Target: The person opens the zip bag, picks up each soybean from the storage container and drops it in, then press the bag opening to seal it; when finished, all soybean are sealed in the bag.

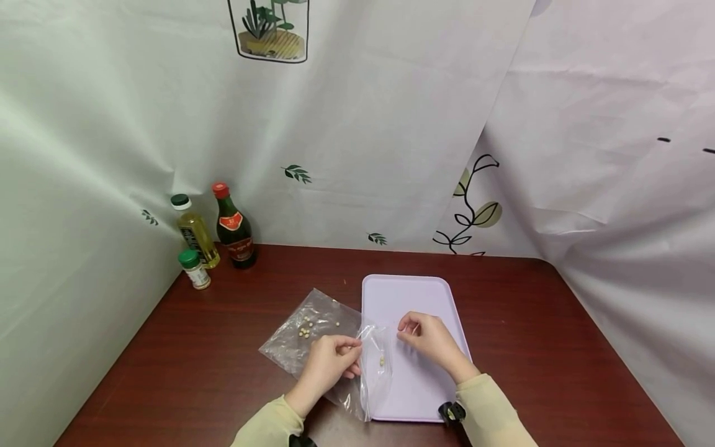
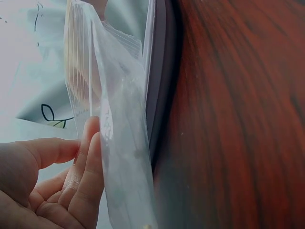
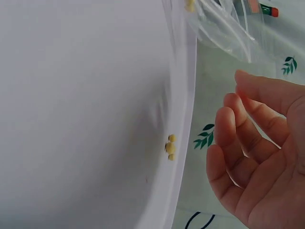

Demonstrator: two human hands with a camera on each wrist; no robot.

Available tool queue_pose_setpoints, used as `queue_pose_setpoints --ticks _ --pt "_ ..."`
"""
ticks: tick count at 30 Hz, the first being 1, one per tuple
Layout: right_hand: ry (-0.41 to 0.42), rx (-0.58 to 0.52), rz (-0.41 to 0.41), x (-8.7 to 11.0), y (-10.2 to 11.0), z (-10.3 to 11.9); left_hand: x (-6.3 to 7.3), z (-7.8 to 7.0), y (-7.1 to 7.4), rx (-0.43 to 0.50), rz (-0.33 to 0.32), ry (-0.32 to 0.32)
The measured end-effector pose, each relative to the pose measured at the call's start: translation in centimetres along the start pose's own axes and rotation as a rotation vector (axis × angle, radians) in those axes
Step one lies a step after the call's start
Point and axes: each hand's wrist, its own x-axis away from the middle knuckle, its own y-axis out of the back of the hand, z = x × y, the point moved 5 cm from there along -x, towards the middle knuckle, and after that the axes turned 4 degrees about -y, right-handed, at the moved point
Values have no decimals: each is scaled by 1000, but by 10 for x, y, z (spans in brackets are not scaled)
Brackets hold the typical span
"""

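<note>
A clear zip-top plastic bag point(image 1: 333, 315) lies on the table, its mouth end over the lilac tray point(image 1: 413, 298). Several small pale-yellow, bean-like pieces point(image 1: 305, 333) show in the bag's left part. A few yellow pieces point(image 3: 170, 147) sit near the tray's rim in the right wrist view; the film overlaps a few in the head view. My left hand point(image 1: 329, 363) pinches the bag near its mouth between thumb and fingers. Over the tray, right of the bag mouth, my right hand point(image 1: 427, 341) hangs with loosely bent fingers, nothing visible between its fingertips point(image 3: 242, 76).
At the table's back left stand a dark bottle with a red cap point(image 1: 236, 233), an oil bottle point(image 1: 197, 233) and a small green-lidded jar point(image 1: 195, 270). A pale printed curtain point(image 1: 357, 136) hangs behind the brown table point(image 1: 536, 347).
</note>
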Motion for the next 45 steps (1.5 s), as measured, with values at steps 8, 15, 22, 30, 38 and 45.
queue_pose_setpoints --ticks 8,15,22,30,38,45 --pt "-87 51 -54 -5 5 -11 0 0 0 -5 -1 -5" --pt "-185 72 -71 -6 6 -25 0 0 1 -4 -4 -4" --pt "-233 117 -77 -6 8 -38 0 0 2 -3 -8 -4" --pt "-278 151 -84 -7 10 -45 0 1 2 11 -8 -3" --pt "-328 221 -55 -11 8 -44 0 1 1 19 -6 -3" --pt "-425 296 -14 -13 7 -43 -1 2 1 7 -5 -2"
